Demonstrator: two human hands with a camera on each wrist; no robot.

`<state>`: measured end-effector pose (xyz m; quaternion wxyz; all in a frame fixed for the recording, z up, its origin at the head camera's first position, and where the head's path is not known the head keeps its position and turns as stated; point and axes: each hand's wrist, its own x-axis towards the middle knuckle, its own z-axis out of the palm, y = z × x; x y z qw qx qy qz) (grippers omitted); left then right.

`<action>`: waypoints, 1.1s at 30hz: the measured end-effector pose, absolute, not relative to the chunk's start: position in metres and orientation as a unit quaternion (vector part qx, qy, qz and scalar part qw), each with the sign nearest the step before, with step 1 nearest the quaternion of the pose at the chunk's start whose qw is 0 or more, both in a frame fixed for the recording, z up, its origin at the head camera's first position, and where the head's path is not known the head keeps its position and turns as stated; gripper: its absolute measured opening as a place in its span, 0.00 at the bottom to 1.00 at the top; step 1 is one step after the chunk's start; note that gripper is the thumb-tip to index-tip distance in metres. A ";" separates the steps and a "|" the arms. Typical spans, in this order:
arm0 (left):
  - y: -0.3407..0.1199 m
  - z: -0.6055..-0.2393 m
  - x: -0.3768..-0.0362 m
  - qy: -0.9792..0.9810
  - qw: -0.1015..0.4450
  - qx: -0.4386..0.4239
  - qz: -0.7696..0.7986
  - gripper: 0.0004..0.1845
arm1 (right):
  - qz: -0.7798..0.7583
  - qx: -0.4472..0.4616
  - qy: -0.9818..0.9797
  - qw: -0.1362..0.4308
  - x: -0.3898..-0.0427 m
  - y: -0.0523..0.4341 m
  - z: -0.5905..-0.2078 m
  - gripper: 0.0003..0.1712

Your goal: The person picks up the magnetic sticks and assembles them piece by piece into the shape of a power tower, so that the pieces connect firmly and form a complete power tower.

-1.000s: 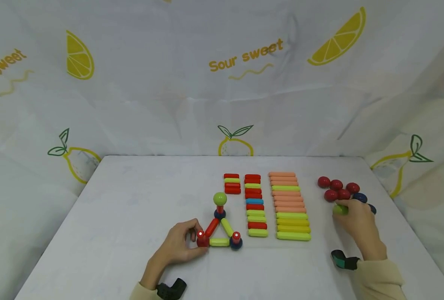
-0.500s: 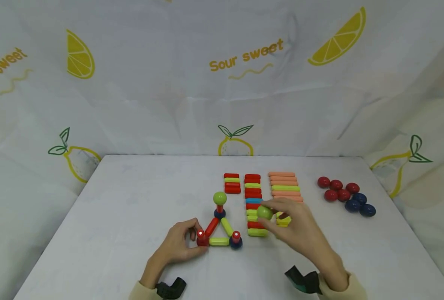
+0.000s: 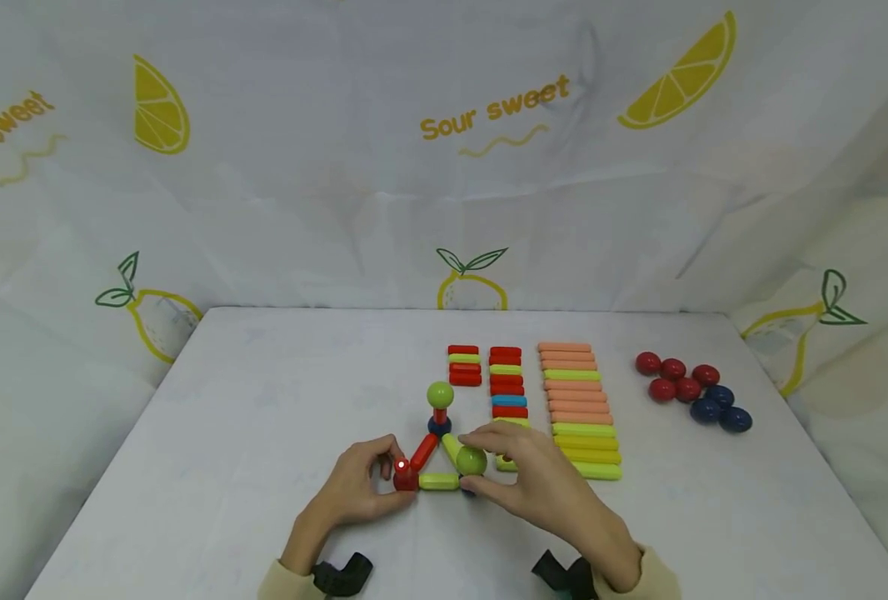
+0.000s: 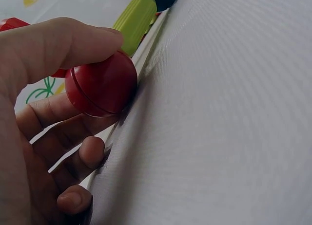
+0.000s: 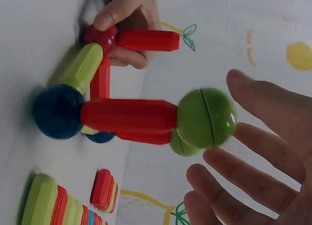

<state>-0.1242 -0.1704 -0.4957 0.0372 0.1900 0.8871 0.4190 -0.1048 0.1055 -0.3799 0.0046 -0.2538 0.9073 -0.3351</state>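
A triangular frame of magnetic rods and balls stands on the table. My left hand (image 3: 357,487) pinches the red ball (image 4: 102,86) at its left corner between thumb and fingers. From that ball rises a bare red rod (image 5: 148,40). At the right corner, a green ball (image 5: 205,119) sits atop an upright red rod (image 5: 127,116) on a blue ball (image 5: 58,112). My right hand (image 3: 545,475) is around this green ball with fingers spread; in the right wrist view the thumb stands apart from it. The back corner's rod carries another green ball (image 3: 440,395).
Rows of short rods (image 3: 506,381) and longer rods (image 3: 573,396) lie right of the frame. Farther right are several loose red balls (image 3: 661,391) and blue balls (image 3: 735,419). A printed cloth (image 3: 301,167) hangs behind the table.
My right hand has carried a green ball from the loose balls leftward to the frame's right corner, where it now tops the red rod. The left hand keeps its grip on the red ball.
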 end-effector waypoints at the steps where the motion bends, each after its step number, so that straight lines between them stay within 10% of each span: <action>1: -0.171 -0.496 -0.124 0.887 0.037 0.190 0.419 0.16 | -0.337 -0.246 0.909 0.001 -0.106 0.110 -0.378 0.24; 12: -0.172 -0.493 -0.124 0.884 0.035 0.193 0.424 0.16 | -0.275 -0.089 0.941 -0.176 -0.165 0.229 -0.392 0.21; 21: -0.171 -0.494 -0.124 0.882 0.046 0.189 0.430 0.16 | -0.210 0.022 0.977 -0.028 -0.190 0.288 -0.427 0.28; 33: -0.174 -0.501 -0.127 0.806 0.003 0.227 0.546 0.14 | -0.218 0.044 0.973 -0.057 -0.180 0.278 -0.433 0.24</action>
